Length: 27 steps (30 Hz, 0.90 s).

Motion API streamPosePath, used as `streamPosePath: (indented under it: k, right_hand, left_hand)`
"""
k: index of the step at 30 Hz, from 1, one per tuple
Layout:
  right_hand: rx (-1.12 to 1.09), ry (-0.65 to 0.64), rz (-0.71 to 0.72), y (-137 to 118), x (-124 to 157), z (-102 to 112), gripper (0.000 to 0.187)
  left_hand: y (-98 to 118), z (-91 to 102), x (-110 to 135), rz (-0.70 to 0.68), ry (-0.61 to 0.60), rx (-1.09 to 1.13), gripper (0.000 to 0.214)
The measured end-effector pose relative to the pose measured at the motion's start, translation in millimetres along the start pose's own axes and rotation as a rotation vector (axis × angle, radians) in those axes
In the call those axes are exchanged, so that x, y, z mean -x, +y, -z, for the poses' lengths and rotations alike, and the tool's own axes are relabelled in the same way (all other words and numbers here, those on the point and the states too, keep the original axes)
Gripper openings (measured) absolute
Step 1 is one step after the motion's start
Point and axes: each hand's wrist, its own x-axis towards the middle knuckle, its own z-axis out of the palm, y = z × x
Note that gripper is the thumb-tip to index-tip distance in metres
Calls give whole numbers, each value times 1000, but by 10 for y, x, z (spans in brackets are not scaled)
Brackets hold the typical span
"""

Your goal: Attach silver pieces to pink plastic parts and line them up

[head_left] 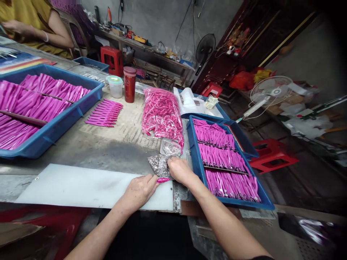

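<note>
My left hand [142,189] is closed around a glossy magenta tapered piece [163,180], whose pointed end sticks out to the right above the white board. My right hand [179,169] is at a clear plastic bag of small silvery metal parts [156,163], fingers curled at its right side. Whatever its fingertips pinch is hidden. Just behind lies a small clear tray [166,146] with more tiny metal parts. Farther back is a large clear bag of magenta pieces [162,112]. A row of similar magenta pieces [104,113] lies on the table to the left.
A blue crate of magenta pieces [191,144] stands right of my hands; a larger blue crate [58,128] is at left. The white board [89,186] lies along the front edge. A red tumbler [129,86] and lidded tub [115,88] stand behind. Another person [35,30] sits far left.
</note>
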Motion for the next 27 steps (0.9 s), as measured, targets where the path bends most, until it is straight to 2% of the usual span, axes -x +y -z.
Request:
streamPosePath:
  k: [7,11,14,17,21,27]
  right_hand:
    - [3,12,-20,26,59,22,22]
    - [-123,37,-22,68,156,109,21]
    - [-283,52,69,63,252,189,22]
    - [-389,15,179,11,319,234,23]
    - [-387,-60,216,-75,332,219,23]
    - [-295,-119,199,-136,302,183,23]
  left_hand:
    - [-8,-30,18,-8,-20,-14,19]
    - [-7,-44,33,-4,-27,-18,18]
    - [-7,-44,36,-6,-30,-21,18]
    - [-3,-37,30,-8,-36,-22,19]
    - [19,-21,20,0,-59,-22,19]
    - [46,-9,14,-9,-72,-42,19]
